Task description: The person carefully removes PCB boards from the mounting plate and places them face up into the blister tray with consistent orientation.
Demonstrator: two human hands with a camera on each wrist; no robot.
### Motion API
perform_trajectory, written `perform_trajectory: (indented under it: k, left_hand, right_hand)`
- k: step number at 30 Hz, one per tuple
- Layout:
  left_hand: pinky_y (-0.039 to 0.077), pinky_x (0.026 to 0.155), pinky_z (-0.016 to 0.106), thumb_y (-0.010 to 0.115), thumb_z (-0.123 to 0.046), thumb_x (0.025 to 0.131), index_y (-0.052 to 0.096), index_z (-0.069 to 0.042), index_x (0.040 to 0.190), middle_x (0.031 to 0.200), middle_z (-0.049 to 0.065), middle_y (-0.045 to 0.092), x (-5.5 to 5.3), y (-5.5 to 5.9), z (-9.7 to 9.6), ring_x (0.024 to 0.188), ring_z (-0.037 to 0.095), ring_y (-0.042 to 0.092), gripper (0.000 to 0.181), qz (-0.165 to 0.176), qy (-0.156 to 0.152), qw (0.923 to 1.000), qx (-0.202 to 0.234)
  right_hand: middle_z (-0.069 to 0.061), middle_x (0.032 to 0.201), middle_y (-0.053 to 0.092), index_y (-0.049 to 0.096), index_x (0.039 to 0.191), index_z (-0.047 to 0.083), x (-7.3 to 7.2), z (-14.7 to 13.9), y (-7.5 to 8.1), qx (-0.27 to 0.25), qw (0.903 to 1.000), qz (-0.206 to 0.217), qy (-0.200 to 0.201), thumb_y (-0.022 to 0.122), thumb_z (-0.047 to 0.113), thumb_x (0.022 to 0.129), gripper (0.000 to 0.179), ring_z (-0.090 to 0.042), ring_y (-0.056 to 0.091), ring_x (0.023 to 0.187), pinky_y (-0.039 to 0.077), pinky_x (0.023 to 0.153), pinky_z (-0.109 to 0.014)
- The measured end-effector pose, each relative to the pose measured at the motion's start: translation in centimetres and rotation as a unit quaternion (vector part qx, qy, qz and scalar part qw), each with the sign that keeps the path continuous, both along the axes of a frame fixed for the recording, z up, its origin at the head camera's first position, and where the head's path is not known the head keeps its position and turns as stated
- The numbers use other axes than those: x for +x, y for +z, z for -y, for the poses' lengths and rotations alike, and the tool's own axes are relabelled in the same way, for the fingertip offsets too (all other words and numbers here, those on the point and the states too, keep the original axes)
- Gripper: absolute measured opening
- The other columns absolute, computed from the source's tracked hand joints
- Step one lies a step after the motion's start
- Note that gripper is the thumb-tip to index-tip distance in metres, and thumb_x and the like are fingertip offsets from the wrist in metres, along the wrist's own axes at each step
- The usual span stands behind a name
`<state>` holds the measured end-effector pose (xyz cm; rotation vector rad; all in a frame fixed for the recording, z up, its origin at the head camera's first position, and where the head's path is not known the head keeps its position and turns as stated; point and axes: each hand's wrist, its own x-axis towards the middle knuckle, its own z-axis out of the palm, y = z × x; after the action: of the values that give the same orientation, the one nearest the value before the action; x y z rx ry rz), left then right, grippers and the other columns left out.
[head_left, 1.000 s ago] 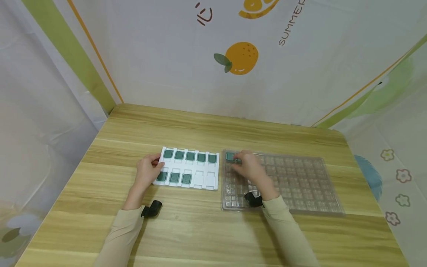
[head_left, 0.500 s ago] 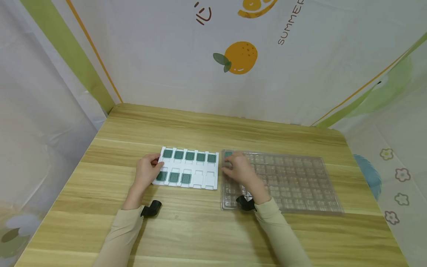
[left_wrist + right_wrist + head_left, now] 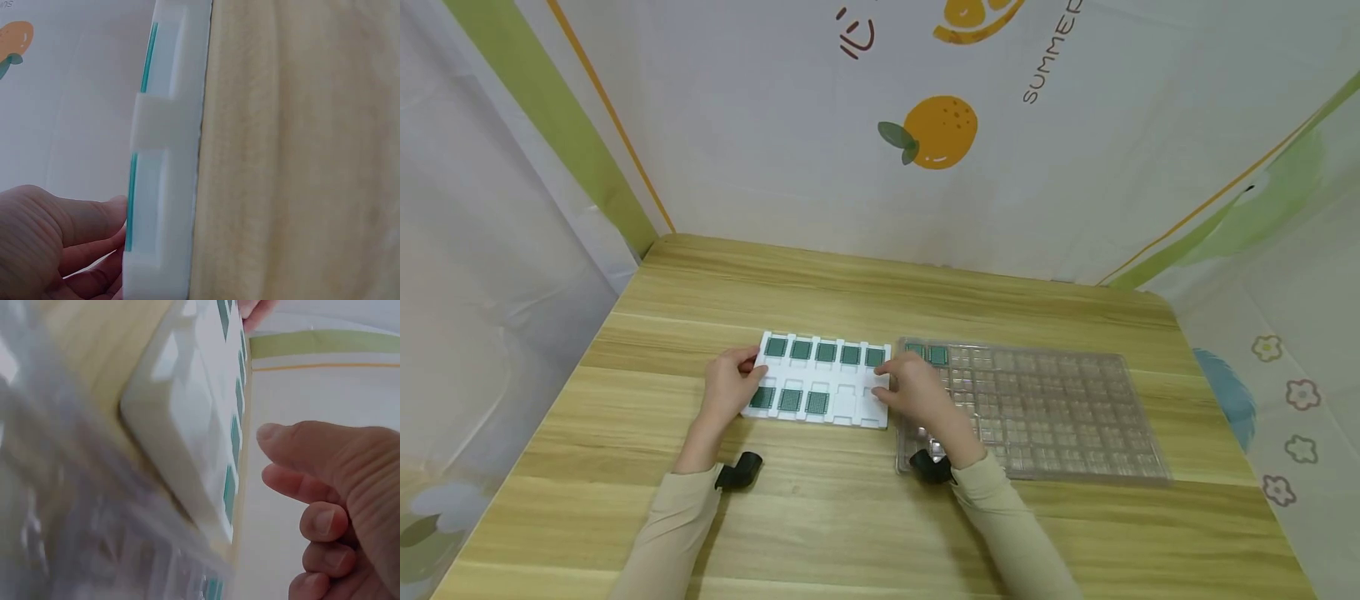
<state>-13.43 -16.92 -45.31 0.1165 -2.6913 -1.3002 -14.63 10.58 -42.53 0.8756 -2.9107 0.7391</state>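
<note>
A white tray (image 3: 790,375) lies on the table, bearing small green square circuit boards (image 3: 826,352): several along its back row, three at the left of its front row. At its left edge my left hand (image 3: 730,379) grips it, thumb on top beside a board, as the left wrist view also shows. Over the tray's right end reaches my right hand (image 3: 917,392). The right wrist view has its thumb (image 3: 300,444) and forefinger apart with nothing between them, the other fingers loosely curled. To the right, a clear plastic tray (image 3: 1045,400) holds two boards (image 3: 937,356) in its back left pockets.
The wooden table (image 3: 820,517) carries both trays side by side, a narrow gap between them. A printed white curtain (image 3: 775,150) hangs behind the back edge and at both sides. Black wrist mounts (image 3: 739,472) sit at the sleeve cuffs.
My right hand has moved left from the clear tray's back corner to the white tray's right end, uncovering the second board in the clear tray. My left hand has stayed on the white tray.
</note>
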Motion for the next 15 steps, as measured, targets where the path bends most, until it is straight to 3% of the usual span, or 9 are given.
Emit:
perform_trajectory:
  k: [4,8,15]
  left_hand:
    - [0.049,0.073,0.041,0.062,0.006,0.084,0.057,0.018,0.114,0.096,0.032,0.060,0.0,0.0,0.0,0.085,0.036,0.057,0.032,0.002,0.000,1.0000,-0.001]
    - [0.049,0.073,0.041,0.062,0.006,0.084,0.057,0.018,0.114,0.097,0.032,0.060,0.0,0.0,0.0,0.085,0.036,0.057,0.033,0.004,0.001,1.0000,0.000]
    - [0.049,0.072,0.041,0.062,0.006,0.084,0.057,0.018,0.113,0.096,0.032,0.060,0.0,-0.1,0.0,0.084,0.036,0.057,0.032,-0.004,-0.002,1.0000,-0.002]
  right_hand:
    - [-0.005,0.077,0.060,0.071,0.094,0.002,0.2,0.9,-0.2,0.004,0.9998,-0.012,0.017,0.075,0.015,0.078,0.021,-0.015,0.047,0.068,0.043,0.060,-0.028]
    - [-0.004,0.075,0.059,0.071,0.093,0.002,0.3,1.7,-0.4,0.005,0.9991,-0.019,0.039,0.075,0.017,0.078,0.021,-0.013,0.046,0.066,0.041,0.057,-0.023]
    - [-0.007,0.083,0.064,0.071,0.095,0.001,0.4,3.5,-0.9,-0.009,0.9972,-0.015,0.073,0.074,0.017,0.080,0.022,-0.019,0.056,0.078,0.047,0.070,-0.029]
